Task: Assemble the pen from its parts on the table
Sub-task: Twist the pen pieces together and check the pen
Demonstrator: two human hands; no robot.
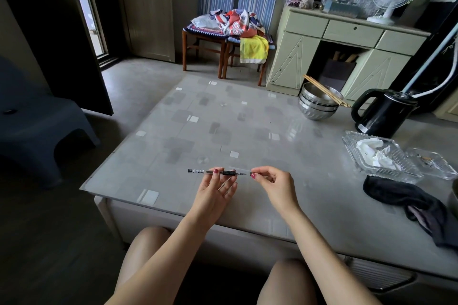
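Above the table's near edge, my left hand (215,192) holds the pen (218,172) level between thumb and fingertips. The pen has a black ribbed grip, a metal tip pointing right, and a thin labelled refill end sticking out to the left. My right hand (271,184) is just right of the tip, thumb and forefinger pinched together. From that pinch a faint clear piece (240,168), seemingly the cap, reaches left just behind the pen. It is too transparent to make out fully.
The glass-topped table (223,126) carries stacked steel bowls with chopsticks (318,104), a black kettle (383,111), glass dishes with tissue (379,156) and a dark cloth (409,202) on the right. A dark stool (42,126) stands to the left, chairs behind.
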